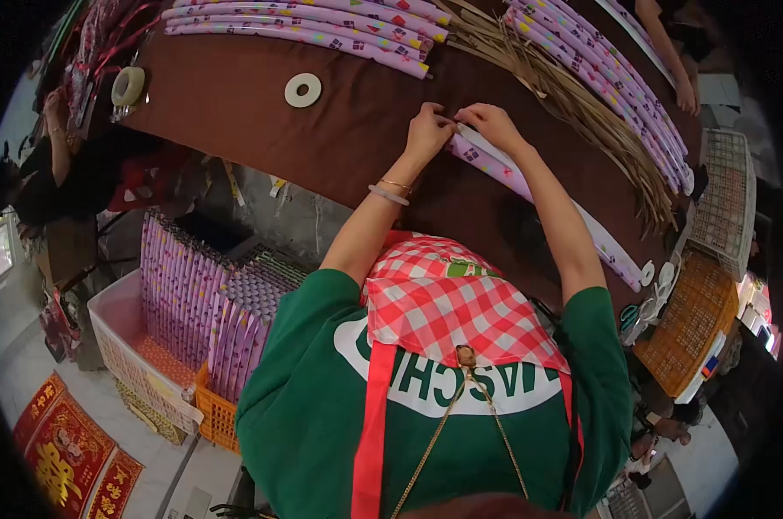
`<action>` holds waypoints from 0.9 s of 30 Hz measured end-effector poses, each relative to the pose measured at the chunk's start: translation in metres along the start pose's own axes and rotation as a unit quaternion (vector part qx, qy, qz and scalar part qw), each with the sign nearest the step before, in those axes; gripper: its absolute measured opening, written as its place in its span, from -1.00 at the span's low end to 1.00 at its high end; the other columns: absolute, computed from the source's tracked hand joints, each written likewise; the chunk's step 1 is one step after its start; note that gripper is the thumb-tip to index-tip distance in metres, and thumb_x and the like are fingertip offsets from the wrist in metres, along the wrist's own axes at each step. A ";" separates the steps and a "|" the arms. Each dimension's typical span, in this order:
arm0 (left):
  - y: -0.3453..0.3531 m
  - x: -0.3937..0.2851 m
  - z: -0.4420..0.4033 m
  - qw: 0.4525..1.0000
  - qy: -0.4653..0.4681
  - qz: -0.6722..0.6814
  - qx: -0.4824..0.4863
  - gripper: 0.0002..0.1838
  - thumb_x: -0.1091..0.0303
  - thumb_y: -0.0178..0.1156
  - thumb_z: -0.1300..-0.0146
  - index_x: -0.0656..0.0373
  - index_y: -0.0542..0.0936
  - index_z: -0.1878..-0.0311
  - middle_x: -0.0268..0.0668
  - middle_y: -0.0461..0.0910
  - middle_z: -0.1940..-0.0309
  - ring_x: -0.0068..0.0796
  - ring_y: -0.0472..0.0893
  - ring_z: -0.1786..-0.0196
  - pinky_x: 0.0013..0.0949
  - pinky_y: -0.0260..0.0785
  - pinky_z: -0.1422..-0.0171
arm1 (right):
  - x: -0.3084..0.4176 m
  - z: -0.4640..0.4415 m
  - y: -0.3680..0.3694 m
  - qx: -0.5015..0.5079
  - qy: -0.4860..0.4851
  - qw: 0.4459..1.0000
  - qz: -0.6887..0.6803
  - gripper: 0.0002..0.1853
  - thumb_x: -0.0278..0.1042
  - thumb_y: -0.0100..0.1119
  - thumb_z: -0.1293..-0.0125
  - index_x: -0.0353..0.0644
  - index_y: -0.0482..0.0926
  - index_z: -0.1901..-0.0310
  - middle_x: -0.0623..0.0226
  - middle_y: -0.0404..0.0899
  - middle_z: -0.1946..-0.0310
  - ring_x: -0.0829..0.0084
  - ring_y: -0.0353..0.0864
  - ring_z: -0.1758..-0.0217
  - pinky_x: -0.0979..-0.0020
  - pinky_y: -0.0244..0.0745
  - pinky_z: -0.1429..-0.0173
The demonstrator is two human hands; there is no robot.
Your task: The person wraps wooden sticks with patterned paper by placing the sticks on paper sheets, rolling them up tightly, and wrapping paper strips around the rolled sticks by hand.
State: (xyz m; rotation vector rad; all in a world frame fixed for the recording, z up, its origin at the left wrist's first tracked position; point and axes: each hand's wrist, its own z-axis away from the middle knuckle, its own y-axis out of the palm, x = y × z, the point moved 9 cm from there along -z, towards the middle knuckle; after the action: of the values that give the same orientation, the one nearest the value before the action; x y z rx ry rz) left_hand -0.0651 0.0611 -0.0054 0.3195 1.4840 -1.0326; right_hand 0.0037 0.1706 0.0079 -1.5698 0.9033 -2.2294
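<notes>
A long, thin roll (530,186) wrapped in purple patterned paper lies slantwise on the brown-covered table, a white strip showing along its upper end. My left hand (430,133) is closed on that upper end, fingers pinched together. Just beside it, my right hand (493,130) pinches the edge of the same wrapping, palm down. The fingertips nearly meet, and what lies exactly between them is partly hidden. The roll's other end reaches down to the right, below my right forearm, near a small white ring (648,273).
A tape roll (303,90) lies on the brown cloth (236,112); another tape roll (128,86) is at the left edge. Finished purple rolls (322,35) and dry brown strips (582,112) lie behind. A pink crate (123,320) of rolls stands lower left. Other people work nearby.
</notes>
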 end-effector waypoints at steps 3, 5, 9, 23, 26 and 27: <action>-0.001 0.000 0.000 1.000 0.000 -0.016 -0.004 -0.77 0.27 0.24 0.03 0.21 0.66 0.35 -0.10 0.44 0.02 -0.14 0.55 0.13 -0.27 0.37 0.00 | -0.004 0.000 0.000 0.009 0.038 0.998 -0.041 -0.72 -0.16 0.03 -0.25 -0.19 0.61 0.23 0.24 0.62 0.29 0.31 0.60 0.21 0.36 0.44 0.11; 0.000 0.002 0.000 1.000 -0.009 -0.005 -0.001 -0.76 0.26 0.25 0.03 0.22 0.66 0.35 -0.09 0.44 0.01 -0.13 0.55 0.13 -0.27 0.37 -0.01 | -0.002 0.001 -0.001 0.011 0.037 0.999 -0.033 -0.72 -0.17 0.02 -0.26 -0.21 0.60 0.22 0.23 0.62 0.29 0.32 0.61 0.20 0.36 0.45 0.10; -0.004 -0.004 0.003 0.999 -0.003 -0.020 -0.026 -0.71 0.24 0.25 0.04 0.28 0.63 0.31 -0.09 0.48 0.03 -0.14 0.57 0.14 -0.29 0.36 -0.01 | 0.003 0.011 -0.009 -0.027 0.021 0.998 -0.045 -0.78 -0.28 0.06 -0.23 -0.19 0.58 0.19 0.23 0.59 0.26 0.29 0.58 0.17 0.33 0.44 0.11; -0.011 -0.009 0.001 0.998 -0.059 -0.011 -0.036 -0.53 0.34 0.26 0.12 0.38 0.41 0.12 -0.13 0.64 0.42 -0.26 0.63 0.28 -0.35 0.43 0.14 | 0.033 0.087 -0.001 -0.108 -0.078 0.977 0.168 -0.64 -0.16 0.18 -0.11 -0.13 0.48 0.08 0.34 0.44 0.06 0.28 0.42 0.04 0.29 0.29 -0.01; -0.013 -0.013 -0.002 0.998 -0.020 -0.036 -0.039 -0.55 0.34 0.27 0.13 0.35 0.43 0.15 -0.15 0.64 0.43 -0.27 0.63 0.29 -0.35 0.43 0.16 | 0.029 0.086 0.009 -0.110 -0.063 0.975 0.180 -0.62 -0.18 0.18 -0.10 -0.13 0.46 0.06 0.33 0.41 0.03 0.27 0.40 0.01 0.27 0.30 -0.02; -0.013 -0.014 -0.003 0.999 -0.016 -0.037 -0.031 -0.55 0.34 0.27 0.13 0.35 0.43 0.15 -0.15 0.64 0.43 -0.27 0.63 0.29 -0.35 0.43 0.16 | 0.029 0.086 0.009 -0.112 -0.059 0.975 0.180 -0.61 -0.19 0.18 -0.09 -0.14 0.45 0.05 0.33 0.39 0.02 0.26 0.39 0.00 0.26 0.30 -0.03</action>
State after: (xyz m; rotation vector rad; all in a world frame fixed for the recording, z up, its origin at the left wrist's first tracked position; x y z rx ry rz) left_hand -0.0729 0.0614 0.0122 0.2034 1.5047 -1.0428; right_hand 0.0706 0.1188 0.0424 -1.4676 1.3221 -1.8159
